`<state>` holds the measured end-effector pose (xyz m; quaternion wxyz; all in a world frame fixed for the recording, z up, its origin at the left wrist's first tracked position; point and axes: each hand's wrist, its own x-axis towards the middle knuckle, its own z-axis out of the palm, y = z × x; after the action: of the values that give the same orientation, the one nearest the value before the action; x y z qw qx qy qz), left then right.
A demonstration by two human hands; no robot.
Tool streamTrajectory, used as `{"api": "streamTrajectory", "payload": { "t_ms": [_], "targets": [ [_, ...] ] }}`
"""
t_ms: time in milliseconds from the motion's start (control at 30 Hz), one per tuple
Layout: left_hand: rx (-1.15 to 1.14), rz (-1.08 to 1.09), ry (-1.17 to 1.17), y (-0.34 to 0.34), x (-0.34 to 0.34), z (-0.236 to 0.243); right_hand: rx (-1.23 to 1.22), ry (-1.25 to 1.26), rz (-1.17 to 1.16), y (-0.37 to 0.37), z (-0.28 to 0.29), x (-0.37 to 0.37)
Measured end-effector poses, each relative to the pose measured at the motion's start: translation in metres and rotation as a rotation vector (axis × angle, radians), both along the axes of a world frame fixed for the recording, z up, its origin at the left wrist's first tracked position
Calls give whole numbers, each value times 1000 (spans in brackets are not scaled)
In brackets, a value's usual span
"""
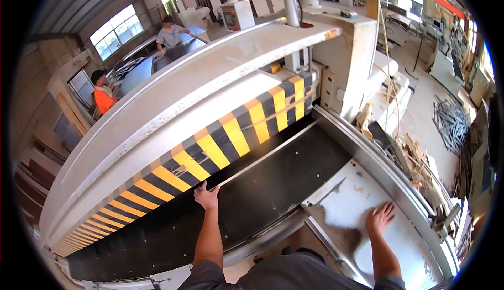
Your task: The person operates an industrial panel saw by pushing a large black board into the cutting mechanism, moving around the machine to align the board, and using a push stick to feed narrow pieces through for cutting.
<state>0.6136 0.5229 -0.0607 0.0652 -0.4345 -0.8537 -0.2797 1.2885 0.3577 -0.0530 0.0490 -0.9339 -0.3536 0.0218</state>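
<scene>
Below the yellow-and-black striped beam of a large machine lies a long black bed. My left hand is at the beam's lower edge, its thumb and fingers apart. Its thumb meets the near end of a thin pale strip, which runs along the bed toward the far right. Whether the fingertips press on the strip or on the beam, I cannot tell. My right hand rests flat, fingers spread, on a worn metal side table.
A metal guide rail borders the side table on the right. Wood offcuts and a heap of metal strips lie beyond it. Two people work at the back left, one in an orange top, the other in a grey shirt.
</scene>
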Motion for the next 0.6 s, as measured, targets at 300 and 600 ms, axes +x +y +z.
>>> {"api": "streamTrajectory", "payload": {
  "t_ms": [300,600],
  "targets": [
    [51,3,59,26,-17,-17,-6,-3,-17,-1,5,-1],
    [-16,72,-10,55,-38,-15,-11,-75,-14,13,-16,6]
  ]
}}
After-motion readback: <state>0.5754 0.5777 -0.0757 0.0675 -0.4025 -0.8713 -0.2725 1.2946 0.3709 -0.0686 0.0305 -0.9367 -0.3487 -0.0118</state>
